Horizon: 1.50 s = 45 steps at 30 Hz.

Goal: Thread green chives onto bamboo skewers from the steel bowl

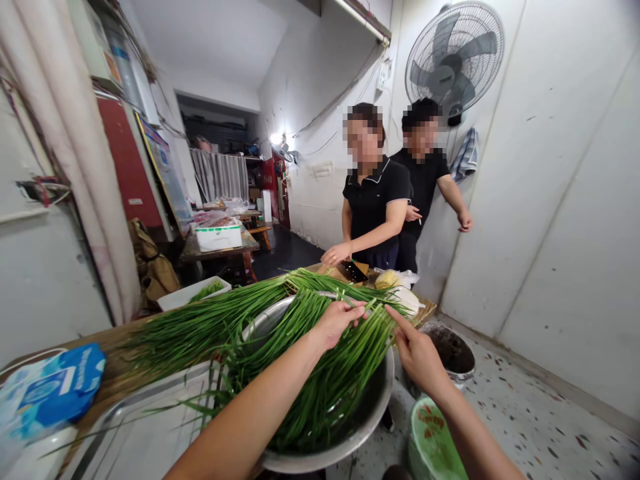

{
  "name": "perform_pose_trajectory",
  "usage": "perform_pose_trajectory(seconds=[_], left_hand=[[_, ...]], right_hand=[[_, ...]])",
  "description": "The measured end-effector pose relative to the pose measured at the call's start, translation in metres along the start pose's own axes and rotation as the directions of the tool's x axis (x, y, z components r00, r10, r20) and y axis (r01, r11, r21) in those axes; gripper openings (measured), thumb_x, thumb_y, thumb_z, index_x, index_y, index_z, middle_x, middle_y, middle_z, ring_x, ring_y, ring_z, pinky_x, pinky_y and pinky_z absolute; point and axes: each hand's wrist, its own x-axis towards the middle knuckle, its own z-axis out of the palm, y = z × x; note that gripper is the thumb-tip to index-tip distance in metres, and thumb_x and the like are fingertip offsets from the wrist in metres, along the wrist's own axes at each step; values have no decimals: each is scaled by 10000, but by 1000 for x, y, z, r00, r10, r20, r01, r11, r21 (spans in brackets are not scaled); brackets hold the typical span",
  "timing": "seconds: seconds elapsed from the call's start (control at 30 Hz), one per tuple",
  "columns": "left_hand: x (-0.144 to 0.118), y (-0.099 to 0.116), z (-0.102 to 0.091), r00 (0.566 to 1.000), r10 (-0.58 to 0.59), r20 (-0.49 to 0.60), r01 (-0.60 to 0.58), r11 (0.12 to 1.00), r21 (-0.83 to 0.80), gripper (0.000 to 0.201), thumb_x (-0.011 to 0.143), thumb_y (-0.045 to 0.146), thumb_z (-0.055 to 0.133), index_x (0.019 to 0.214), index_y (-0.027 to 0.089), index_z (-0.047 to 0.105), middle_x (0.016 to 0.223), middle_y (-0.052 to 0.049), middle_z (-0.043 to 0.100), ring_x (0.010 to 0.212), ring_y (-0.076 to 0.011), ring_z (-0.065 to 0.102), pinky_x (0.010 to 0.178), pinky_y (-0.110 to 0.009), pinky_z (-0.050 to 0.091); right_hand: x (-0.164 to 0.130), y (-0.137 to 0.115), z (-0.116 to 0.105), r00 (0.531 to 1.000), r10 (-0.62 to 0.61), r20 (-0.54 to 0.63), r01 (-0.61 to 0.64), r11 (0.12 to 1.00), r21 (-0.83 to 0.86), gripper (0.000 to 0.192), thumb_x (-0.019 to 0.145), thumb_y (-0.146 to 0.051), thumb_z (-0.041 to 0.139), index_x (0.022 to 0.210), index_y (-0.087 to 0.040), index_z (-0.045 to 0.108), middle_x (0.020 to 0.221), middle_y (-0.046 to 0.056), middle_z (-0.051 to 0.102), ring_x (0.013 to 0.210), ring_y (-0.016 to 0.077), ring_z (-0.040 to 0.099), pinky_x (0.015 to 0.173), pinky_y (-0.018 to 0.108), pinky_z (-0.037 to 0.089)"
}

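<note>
A large bundle of garlic chives [350, 373] lies in and across a wide metal basin [327, 460], pale stem ends pointing to the upper right. Above it my left hand [341, 323] is closed, thumb and fingers pinching a few chive stems near their pale ends. To the right, my right hand [419, 351] has its index finger stretched out to the stem tips, with the other fingers loosely curled; I see nothing held in it. More chives [215, 317] lie along the wooden table [117, 350] behind the basin.
A metal tray [150, 427] and a blue-white packet [55, 390] lie at left. A white tub [170, 303] sits behind. At right stand a dark-filled bucket [450, 353] and a green bin [435, 440]. Two people in black shirts stand across the table, one reaching over it.
</note>
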Motion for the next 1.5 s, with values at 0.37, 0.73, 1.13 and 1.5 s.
perform_pose_trajectory(seconds=[0.37, 0.73, 1.13, 1.5], left_hand=[[-10, 3, 7, 989, -19, 144, 13, 999, 38, 363, 622, 385, 685, 851, 104, 681, 906, -89, 659, 844, -188, 569, 874, -339, 362], [-9, 4, 1, 999, 18, 31, -15, 994, -113, 376, 603, 331, 719, 907, 115, 671, 926, -86, 655, 847, -163, 564, 869, -300, 367], [-23, 13, 13, 992, -70, 105, 80, 993, -90, 328, 519, 346, 760, 712, 91, 685, 702, -60, 657, 646, -136, 555, 748, -296, 404], [-10, 21, -34, 968, -93, -231, 115, 990, 83, 404, 667, 429, 619, 935, 127, 627, 869, -120, 654, 726, -169, 613, 607, -251, 443]], right_hand=[[-3, 3, -4, 995, -97, 5, 95, 983, 160, 494, 839, -214, 323, 1329, -153, 320, 674, 15, 588, 517, 114, 509, 569, 213, 437], [-4, 10, -9, 997, -9, 76, 0, 993, 119, 353, 849, -341, 364, 960, -139, 631, 803, 83, 660, 739, 187, 607, 698, 285, 460], [-17, 7, -5, 994, -107, 37, 100, 985, 140, 310, 867, -326, 355, 831, -152, 609, 712, 45, 620, 620, 141, 568, 593, 214, 421], [-29, 45, 11, 991, 128, 28, -130, 928, 350, 401, 850, -395, 377, 1116, -116, 489, 887, 91, 602, 772, 169, 563, 699, 243, 454]])
